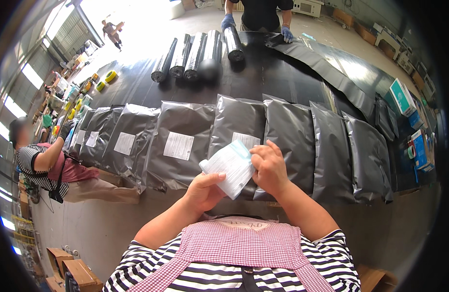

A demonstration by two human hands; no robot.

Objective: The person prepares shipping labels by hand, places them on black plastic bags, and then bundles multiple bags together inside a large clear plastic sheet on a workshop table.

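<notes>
My left hand grips a small stack of white printed shipping labels, its thumb on top. At the labels' right edge, my right hand pinches with closed fingers. A pale blue-green strip shows along the upper edge, beside my right fingertips. Just behind my hands lies a grey plastic mailing bag with a white label partly covered by the stack. Left of it, another grey bag carries a white label. The grey bag to the right shows no label.
Grey bags line the near edge of the dark table. Several black film rolls lie behind them. A gloved person across the table handles a roll and a long grey sheet. Another person stands left. Boxes sit right.
</notes>
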